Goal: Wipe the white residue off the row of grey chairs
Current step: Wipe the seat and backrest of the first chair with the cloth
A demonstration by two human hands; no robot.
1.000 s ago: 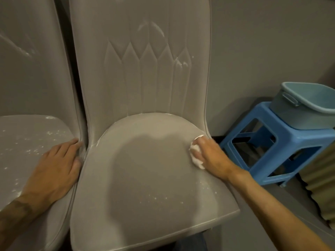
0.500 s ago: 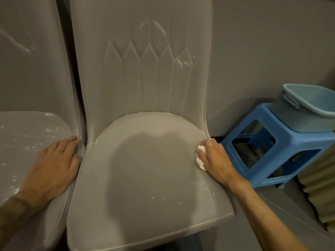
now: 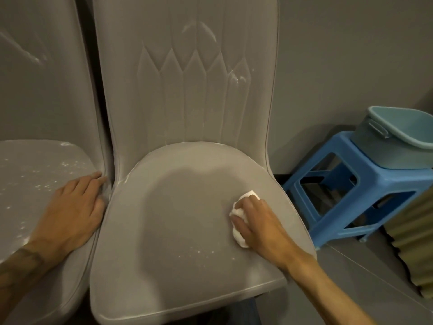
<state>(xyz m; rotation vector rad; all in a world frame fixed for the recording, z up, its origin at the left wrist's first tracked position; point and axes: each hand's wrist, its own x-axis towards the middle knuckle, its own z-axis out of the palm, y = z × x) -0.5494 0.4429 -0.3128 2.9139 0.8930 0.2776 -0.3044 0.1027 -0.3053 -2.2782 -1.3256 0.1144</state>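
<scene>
Step in hand: wiping the seat of the centre chair [image 3: 182, 219], mid-frame.
Right hand [image 3: 260, 221]: fingers curled over a white wad [image 3: 239, 211], pressing it on the seat right of centre.
Left hand [image 3: 72, 207]: flat, fingers straight and close, resting on the left chair [image 3: 35, 184] at its seat edge.
Residue: specks [image 3: 199, 250] just below the wad; streaks [image 3: 206, 31] on the backrest, upper centre; the left seat is heavily dotted.
Next move, judged: a firm downward sweep over the specks.
Hidden: wad mostly under the hand, material unclear; left chair cut off; basin [image 3: 398, 137] contents unseen.
</scene>
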